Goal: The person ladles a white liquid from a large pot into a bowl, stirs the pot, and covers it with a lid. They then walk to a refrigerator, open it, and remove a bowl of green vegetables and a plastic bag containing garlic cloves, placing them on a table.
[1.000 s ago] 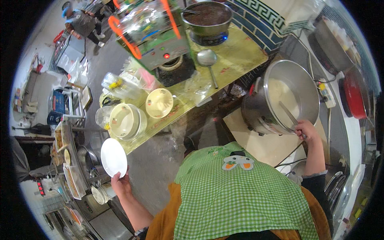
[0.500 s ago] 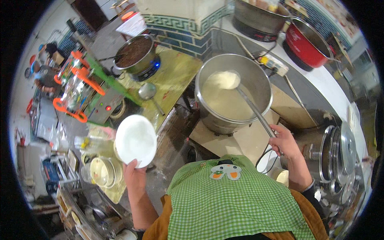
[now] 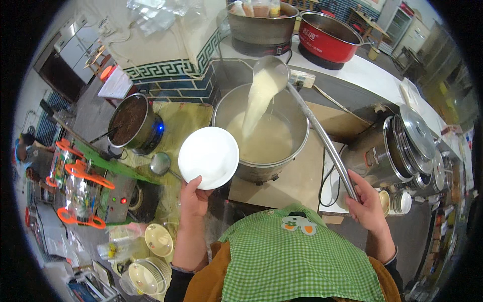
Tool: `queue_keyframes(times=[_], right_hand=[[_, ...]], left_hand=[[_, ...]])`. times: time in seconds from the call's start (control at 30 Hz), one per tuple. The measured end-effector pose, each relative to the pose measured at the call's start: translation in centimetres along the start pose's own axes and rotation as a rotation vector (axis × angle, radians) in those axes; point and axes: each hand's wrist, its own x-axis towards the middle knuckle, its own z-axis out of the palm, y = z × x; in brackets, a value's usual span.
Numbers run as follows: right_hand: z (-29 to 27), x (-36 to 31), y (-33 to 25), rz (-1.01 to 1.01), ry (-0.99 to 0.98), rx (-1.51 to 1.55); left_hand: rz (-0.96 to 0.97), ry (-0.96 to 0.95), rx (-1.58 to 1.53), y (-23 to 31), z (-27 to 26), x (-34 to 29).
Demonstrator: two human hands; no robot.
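Beyond the right edge of the table, a pot is standing on a board as the right hand, clasping a ladle, is tipping pale liquid over it and the left hand is grasping a dish near the pot's left rim.

Ladle is up: 1.0 s ago its head was down in the large pot, 0.5 s ago at the surface with a pale load. Now it's above the rim, tipped, with pale liquid streaming back in. Right hand has backed off from the rim, where it was 1.0 s ago. Left hand brought the white bowl from well apart to near the pot (can't tell if they touch). View swung right; red pot shifted from right side to upper middle.
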Motion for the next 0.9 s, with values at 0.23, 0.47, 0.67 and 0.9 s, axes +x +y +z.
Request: queue_keyframes(times=[0.23,0.47,0.67,0.9], right_hand=[[2.8,-2.5,0.2,-0.130,0.193,-0.352],[6.1,-3.1,1.2,-0.328,0.301,-0.747],[8.3,-2.7,3.3,-0.240,0.229,-0.680],[7.8,-0.5,10.0,0.016,0.065,-0.301]], left_hand=[[0.005,-0.006,0.100,0.1,1.2,2.8],[-0.018,-0.175,0.113,0.9,1.6,4.8],[-0.038,-0.066,0.159,0.4,1.0,6.4],[-0.081,-0.106,0.072,1.2,0.7,5.8]])
